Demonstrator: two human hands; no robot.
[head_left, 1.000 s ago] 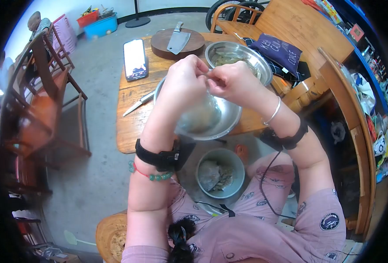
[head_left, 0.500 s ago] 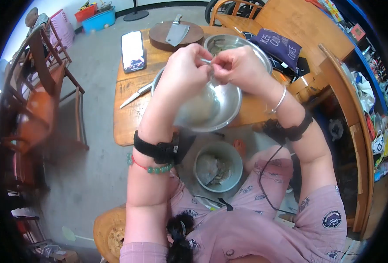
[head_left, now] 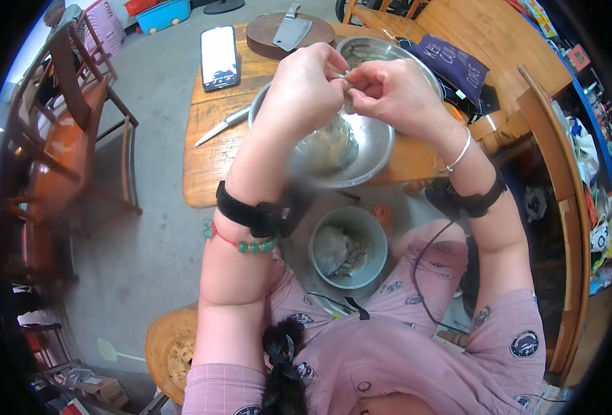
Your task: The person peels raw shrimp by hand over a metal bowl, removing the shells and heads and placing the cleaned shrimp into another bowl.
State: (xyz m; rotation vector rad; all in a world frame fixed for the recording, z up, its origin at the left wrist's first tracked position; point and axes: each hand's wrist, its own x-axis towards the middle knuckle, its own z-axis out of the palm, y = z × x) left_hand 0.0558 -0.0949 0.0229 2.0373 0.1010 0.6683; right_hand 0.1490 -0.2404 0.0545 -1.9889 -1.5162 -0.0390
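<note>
My left hand (head_left: 304, 90) and my right hand (head_left: 392, 90) meet above a steel bowl (head_left: 376, 142), fingertips pinched close together. Between them is a small greyish thing, too small and covered to name. Inside the bowl lies a translucent, pale mass (head_left: 330, 149), partly hidden by my left wrist. Behind my right hand stands a second metal bowl (head_left: 416, 66) with contents I cannot make out. A white-bladed knife (head_left: 219, 128) lies on the wooden table (head_left: 205, 173), left of the near bowl.
A cleaver (head_left: 293, 29) rests on a round chopping board (head_left: 257, 34). A phone (head_left: 219, 59) stands near the table's left edge. Below, a grey bucket (head_left: 316, 266) holds scraps and a clear bag. A dark pouch (head_left: 451, 66) lies right. Another person sits at far left.
The whole view has shifted, so the table and bowls appear higher and slightly right. Both hands stay pinched together over the near bowl, with fingers slightly rearranged.
</note>
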